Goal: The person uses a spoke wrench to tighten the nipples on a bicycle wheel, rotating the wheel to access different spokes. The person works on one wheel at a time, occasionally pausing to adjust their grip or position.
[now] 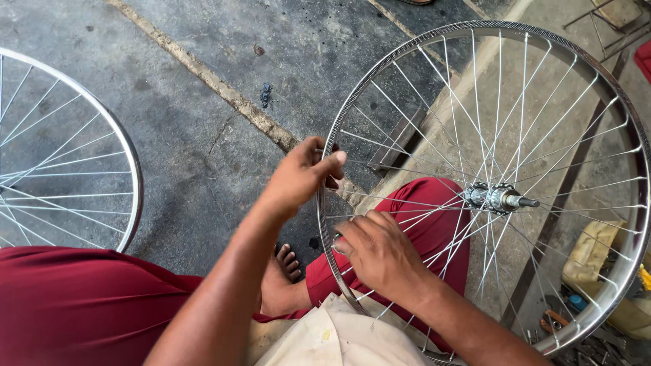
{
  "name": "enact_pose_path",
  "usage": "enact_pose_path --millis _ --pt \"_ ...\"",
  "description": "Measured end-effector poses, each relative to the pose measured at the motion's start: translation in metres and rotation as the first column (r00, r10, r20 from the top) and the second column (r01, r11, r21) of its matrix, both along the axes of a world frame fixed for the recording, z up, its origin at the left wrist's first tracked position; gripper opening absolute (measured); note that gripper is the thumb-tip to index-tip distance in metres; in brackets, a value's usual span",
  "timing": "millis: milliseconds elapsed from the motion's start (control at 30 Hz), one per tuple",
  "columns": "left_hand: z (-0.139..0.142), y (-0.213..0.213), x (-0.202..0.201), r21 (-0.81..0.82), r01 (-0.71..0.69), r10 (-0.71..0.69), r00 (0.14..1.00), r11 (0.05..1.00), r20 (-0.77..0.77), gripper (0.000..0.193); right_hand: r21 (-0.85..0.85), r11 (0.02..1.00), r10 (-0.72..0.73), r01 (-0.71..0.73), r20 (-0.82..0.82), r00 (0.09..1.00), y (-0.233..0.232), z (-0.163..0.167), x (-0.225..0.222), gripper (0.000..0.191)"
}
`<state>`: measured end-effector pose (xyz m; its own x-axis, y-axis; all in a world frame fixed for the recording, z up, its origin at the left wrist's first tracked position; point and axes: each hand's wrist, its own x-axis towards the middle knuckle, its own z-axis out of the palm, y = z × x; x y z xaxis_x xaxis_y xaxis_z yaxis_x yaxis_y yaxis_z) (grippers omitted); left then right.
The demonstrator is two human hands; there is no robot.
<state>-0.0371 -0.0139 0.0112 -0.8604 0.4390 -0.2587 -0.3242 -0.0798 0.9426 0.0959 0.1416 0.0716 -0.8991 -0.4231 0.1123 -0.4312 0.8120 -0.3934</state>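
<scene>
A silver spoked bicycle wheel (614,88) stands upright in front of me, resting against my red-trousered knee, its metal hub (494,198) at the centre. My left hand (298,177) grips the rim's left edge from outside, thumb over the metal. My right hand (380,254) rests lower on the same rim among the spokes, fingers pinched at a spoke end where it meets the rim. Whether it holds a small tool is hidden.
A second spoked wheel (129,156) lies at the left on the cracked concrete floor. My bare foot (281,285) is on the ground between my legs. A wooden plank, a yellow bag (597,254) and small tools lie at the lower right.
</scene>
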Motion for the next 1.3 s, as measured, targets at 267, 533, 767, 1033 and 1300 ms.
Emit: enact_pose_path --millis 267,533,767,1033,1300 --pt "-0.017 0.025 0.006 -0.155 -0.238 0.186 0.938 0.959 -0.293 0.037 0.056 0.974 0.214 -0.218 0.057 0.975 0.02 0.003 0.006 0.04" --pt "-0.009 0.023 0.01 -0.114 -0.202 0.156 0.933 0.973 -0.325 0.038 0.075 0.995 -0.078 0.064 0.195 0.978 0.009 -0.006 0.005 0.026" --pt "-0.002 0.02 0.011 -0.182 -0.16 0.116 0.966 0.97 -0.231 0.034 0.05 0.991 0.123 -0.127 0.083 0.989 0.013 0.008 0.011 0.052" --pt "0.0 0.017 0.014 -0.089 -0.135 0.114 0.971 0.987 -0.21 0.032 0.024 0.992 0.114 -0.121 0.197 0.974 0.017 0.008 0.007 0.043" --pt "0.007 0.027 0.006 -0.114 -0.101 0.083 0.985 0.988 -0.151 0.035 -0.001 0.99 0.141 -0.142 -0.087 0.986 0.015 0.008 0.014 0.026"
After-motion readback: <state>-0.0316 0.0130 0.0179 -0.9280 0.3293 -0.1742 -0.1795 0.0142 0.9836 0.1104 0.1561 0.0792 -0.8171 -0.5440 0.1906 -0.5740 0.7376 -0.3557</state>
